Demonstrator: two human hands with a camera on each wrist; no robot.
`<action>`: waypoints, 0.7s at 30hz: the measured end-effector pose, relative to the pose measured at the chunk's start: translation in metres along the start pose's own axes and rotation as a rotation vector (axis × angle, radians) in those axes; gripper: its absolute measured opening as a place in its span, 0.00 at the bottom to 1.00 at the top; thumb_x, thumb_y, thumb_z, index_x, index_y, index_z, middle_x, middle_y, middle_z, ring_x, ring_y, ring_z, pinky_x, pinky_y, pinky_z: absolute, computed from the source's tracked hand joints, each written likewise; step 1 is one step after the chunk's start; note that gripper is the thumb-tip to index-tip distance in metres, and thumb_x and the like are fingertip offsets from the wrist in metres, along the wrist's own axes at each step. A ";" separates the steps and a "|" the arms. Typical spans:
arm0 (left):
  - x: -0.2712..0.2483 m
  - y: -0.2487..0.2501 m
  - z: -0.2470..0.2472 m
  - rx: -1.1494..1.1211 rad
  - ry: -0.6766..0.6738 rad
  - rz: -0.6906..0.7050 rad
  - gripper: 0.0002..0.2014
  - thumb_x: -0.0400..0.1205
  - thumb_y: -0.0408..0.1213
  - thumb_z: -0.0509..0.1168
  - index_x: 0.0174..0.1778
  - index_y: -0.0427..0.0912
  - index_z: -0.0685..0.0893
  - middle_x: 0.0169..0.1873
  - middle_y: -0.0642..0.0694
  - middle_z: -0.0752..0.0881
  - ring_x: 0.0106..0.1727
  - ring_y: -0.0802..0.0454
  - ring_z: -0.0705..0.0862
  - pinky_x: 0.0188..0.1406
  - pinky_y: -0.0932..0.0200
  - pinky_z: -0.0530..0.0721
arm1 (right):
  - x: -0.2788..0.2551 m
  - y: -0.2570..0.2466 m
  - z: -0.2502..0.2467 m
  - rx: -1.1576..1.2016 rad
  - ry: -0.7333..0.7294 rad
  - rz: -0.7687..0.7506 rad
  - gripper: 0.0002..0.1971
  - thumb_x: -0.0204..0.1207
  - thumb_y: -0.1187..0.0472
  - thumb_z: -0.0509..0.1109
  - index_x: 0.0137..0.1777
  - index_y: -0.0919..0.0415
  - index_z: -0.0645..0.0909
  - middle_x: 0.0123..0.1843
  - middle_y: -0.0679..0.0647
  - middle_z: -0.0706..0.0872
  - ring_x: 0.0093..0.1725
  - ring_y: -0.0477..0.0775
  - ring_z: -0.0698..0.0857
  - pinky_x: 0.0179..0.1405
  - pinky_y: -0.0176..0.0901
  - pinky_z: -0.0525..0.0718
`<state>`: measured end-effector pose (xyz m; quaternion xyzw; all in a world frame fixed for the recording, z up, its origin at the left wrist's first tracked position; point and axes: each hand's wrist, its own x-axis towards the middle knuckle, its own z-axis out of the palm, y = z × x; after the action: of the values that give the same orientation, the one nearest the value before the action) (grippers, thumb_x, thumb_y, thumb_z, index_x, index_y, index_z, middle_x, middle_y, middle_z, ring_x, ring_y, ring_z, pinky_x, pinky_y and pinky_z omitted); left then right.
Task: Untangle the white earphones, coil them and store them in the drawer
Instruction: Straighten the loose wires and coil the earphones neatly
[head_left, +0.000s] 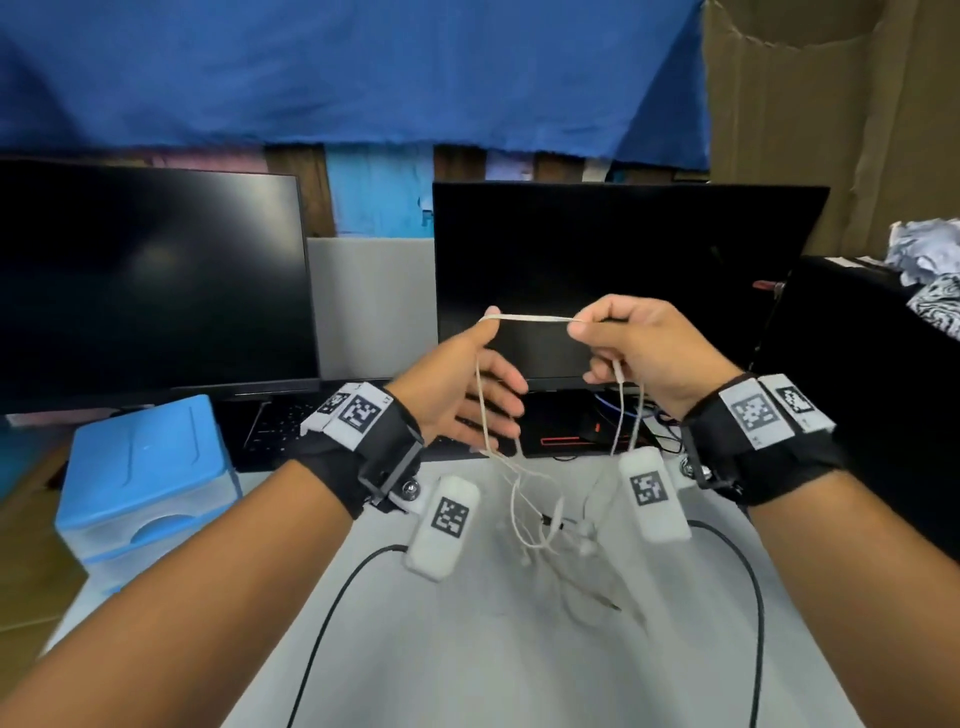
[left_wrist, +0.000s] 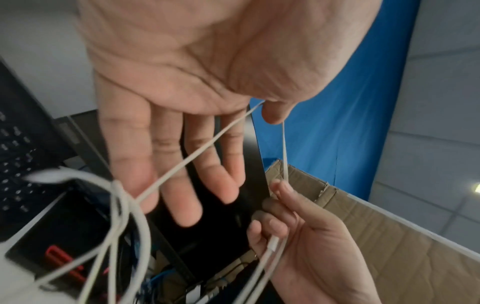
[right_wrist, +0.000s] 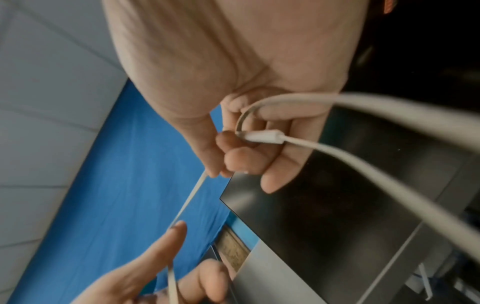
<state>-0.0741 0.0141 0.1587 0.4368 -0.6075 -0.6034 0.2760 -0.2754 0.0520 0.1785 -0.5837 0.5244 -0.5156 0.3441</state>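
White earphones (head_left: 524, 318) are held in the air above the grey table (head_left: 467, 649), in front of the right-hand monitor (head_left: 623, 249). One stretch of the cable runs taut and roughly level, left to right, between the two hands. From each end the cable drops toward the table, where the remaining strands hang in a loose tangle (head_left: 540, 514) with the earbuds near the surface; whether they touch it cannot be told.

Left hand (head_left: 467, 395): the cable passes over the thumb, the four fingers (left_wrist: 166, 164) are straight and spread, and a strand crosses the palm.

Right hand (head_left: 639, 348): thumb and forefinger pinch the right end of the level stretch, and the other fingers are curled around a small white inline piece (right_wrist: 265, 136) of the cable, its long axis lying along the cable.

A blue drawer unit (head_left: 145, 478) stands at the left edge of the table, well apart from the hands, its drawers pushed in. A second dark monitor (head_left: 150, 280) stands behind it.
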 end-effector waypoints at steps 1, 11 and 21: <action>0.000 -0.003 0.002 0.027 -0.024 -0.042 0.41 0.79 0.75 0.45 0.43 0.40 0.87 0.34 0.41 0.89 0.43 0.38 0.91 0.49 0.46 0.85 | 0.000 0.002 -0.001 -0.007 0.003 0.006 0.05 0.80 0.65 0.72 0.41 0.61 0.83 0.22 0.47 0.72 0.22 0.47 0.76 0.40 0.52 0.87; 0.010 -0.042 0.007 0.059 -0.058 -0.168 0.31 0.85 0.64 0.51 0.33 0.40 0.81 0.25 0.44 0.78 0.27 0.48 0.79 0.40 0.51 0.85 | 0.012 0.022 -0.023 -0.055 0.269 0.112 0.08 0.77 0.70 0.71 0.40 0.58 0.83 0.31 0.52 0.78 0.24 0.45 0.75 0.23 0.36 0.81; 0.004 -0.020 0.011 -0.536 -0.051 -0.049 0.23 0.90 0.47 0.49 0.31 0.42 0.73 0.22 0.47 0.69 0.22 0.52 0.73 0.34 0.51 0.87 | -0.056 0.033 0.046 -0.553 -0.075 0.006 0.28 0.67 0.33 0.74 0.27 0.60 0.82 0.21 0.46 0.78 0.23 0.44 0.73 0.26 0.42 0.74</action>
<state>-0.0818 0.0188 0.1374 0.3474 -0.4220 -0.7600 0.3516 -0.2347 0.0922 0.1230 -0.6726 0.6340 -0.3296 0.1924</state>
